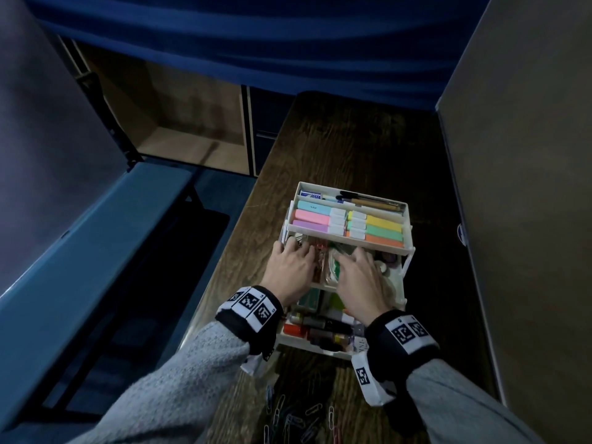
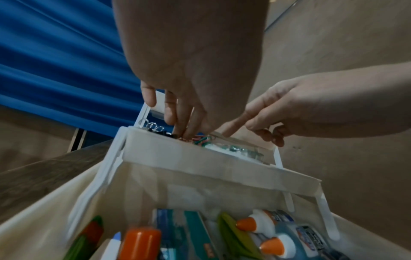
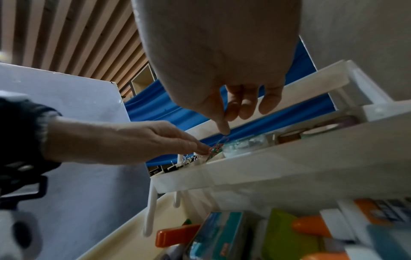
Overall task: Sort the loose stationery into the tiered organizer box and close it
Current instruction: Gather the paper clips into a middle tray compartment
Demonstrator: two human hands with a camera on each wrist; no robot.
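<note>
We see our left hand [image 1: 292, 269] pinching paper clips [image 2: 195, 139] in the organizer's [image 1: 404, 251] middle tier near the worktop's [image 1: 346, 149] left edge, our right hand [image 1: 360, 280] beside it, fingers loosely spread.

the room was dim. a blue curtain [image 1: 256, 43] hung at twelve o'clock, a beige partition [image 1: 528, 187] stood at three, and a dark wooden table [image 1: 336, 149] ran up the middle. an open wooden cabinet [image 1: 179, 123] sat at eleven.
</note>
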